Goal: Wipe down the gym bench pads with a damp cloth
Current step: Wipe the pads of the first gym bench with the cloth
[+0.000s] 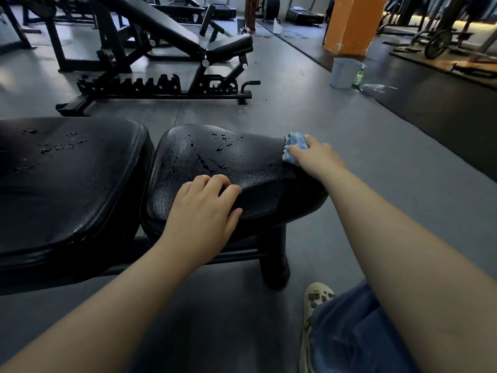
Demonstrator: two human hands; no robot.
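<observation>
Blue cloth (295,147) is lying at the far right end of the wet seat pad (228,168), the right hand (316,157) clenching it; left hand (200,211) is resting on the pad's near edge, fingers (215,181) loosely bent, grasping nothing.

Commercial gym floor. Evidence: adjustable incline bench (172,36) on a black steel frame with a notched adjustment rack, second padded bench (80,184) in the foreground, treadmills (304,14) lined up along the far wall, wheeled rack gear at far right. Grey rubber flooring (295,109) with darker mat strips. Orange structural pillar (352,22) mid-room. Grey bin (344,72) and a green bottle (359,76) stand on the floor beside it.
</observation>
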